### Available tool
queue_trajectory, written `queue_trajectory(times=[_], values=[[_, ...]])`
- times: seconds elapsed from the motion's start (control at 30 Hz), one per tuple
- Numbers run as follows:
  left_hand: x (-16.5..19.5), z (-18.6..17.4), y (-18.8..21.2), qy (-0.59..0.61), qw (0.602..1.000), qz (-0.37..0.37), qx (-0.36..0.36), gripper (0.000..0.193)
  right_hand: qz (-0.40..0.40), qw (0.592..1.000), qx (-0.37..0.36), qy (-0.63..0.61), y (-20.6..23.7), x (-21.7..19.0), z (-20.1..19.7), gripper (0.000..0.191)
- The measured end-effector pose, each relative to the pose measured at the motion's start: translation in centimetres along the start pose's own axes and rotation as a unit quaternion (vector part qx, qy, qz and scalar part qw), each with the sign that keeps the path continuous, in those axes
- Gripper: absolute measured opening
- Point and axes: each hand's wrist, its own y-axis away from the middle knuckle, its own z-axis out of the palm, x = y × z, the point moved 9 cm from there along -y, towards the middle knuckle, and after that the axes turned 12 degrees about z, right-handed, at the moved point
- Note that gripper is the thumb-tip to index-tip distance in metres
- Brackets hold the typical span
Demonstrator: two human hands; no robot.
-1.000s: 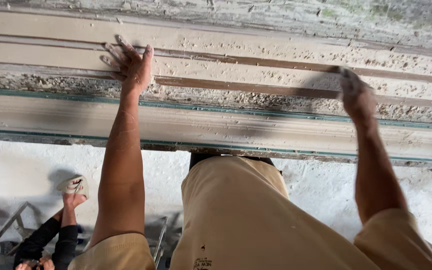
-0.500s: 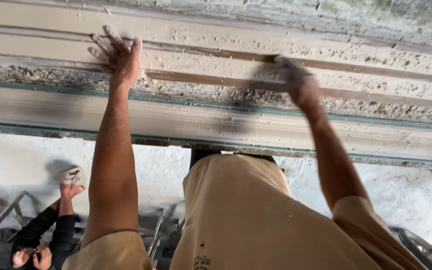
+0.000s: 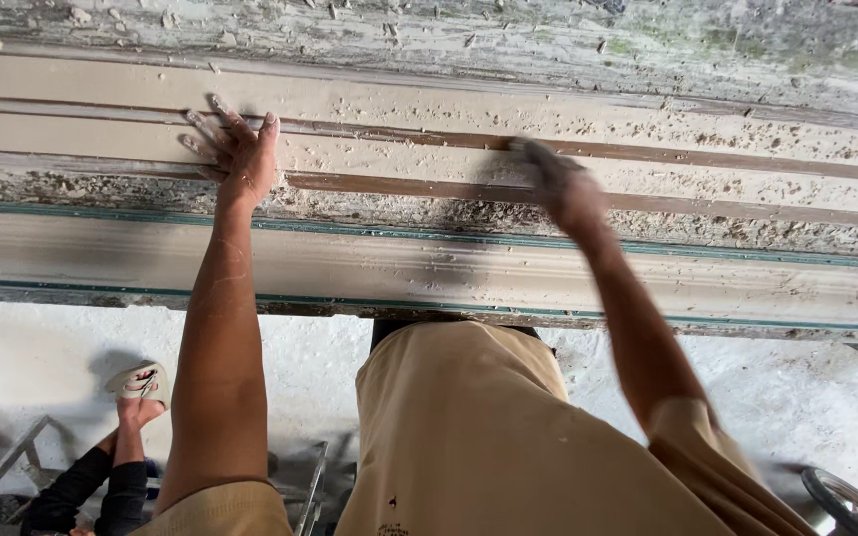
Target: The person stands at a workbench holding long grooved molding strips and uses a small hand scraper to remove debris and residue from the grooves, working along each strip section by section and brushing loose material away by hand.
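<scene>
The left hand (image 3: pixel 238 159) lies flat with fingers spread wide on the pale, ribbed plaster moulding (image 3: pixel 429 124) that runs left to right across the far side of the scene. The right hand (image 3: pixel 563 189), further right, also touches the moulding's brown groove (image 3: pixel 747 159), but blur hides whether it holds anything. Below at near left, another person's sandalled foot (image 3: pixel 139 385) shows.

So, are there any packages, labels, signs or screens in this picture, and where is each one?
None of these is in view.
Only a small dark printed mark, too small to make out, sits at the lower edge of the tan shirt.
</scene>
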Motion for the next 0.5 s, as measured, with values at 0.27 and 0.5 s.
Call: queue_trajectory(times=[0.27,0.5], values=[[0.5,-0.7,-0.6,0.026,0.999,0.018,0.006,0.107,-0.108,0.969,0.034,0.218,1.7,2.1,-7.5,0.034],[0.1,-0.4,-1.3,0.031,1.0,0.004,0.0,0.104,-0.148,0.917,-0.134,0.346,-6.1,-13.1,6.7,0.039]])
